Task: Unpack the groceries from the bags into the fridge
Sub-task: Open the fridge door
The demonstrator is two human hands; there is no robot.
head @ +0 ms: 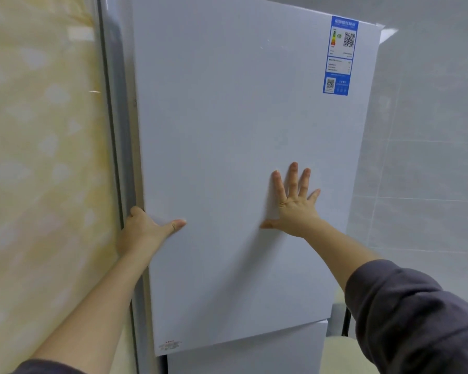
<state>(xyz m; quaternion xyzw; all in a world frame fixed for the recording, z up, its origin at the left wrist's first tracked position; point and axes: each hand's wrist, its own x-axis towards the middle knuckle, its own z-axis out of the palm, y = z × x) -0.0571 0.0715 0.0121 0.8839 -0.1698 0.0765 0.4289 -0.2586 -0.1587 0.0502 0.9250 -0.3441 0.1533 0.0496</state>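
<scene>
The white upper fridge door (pixel 227 130) fills the middle of the view and looks closed or nearly closed. My left hand (pixel 143 230) grips its left edge, fingers curled behind the edge and thumb lying on the front. My right hand (pixel 295 203) is pressed flat on the door front with fingers spread. A blue energy label (pixel 341 54) is stuck at the door's top right. Below is the white lower fridge door (pixel 243 349). No grocery bags or groceries are in view.
A yellow patterned curtain (pixel 38 171) hangs close on the left, beside a grey frame (pixel 114 130). Grey tiled wall (pixel 422 157) stands to the right. A pale rounded object (pixel 338 354) and a dark thin leg (pixel 346 319) sit low at the right.
</scene>
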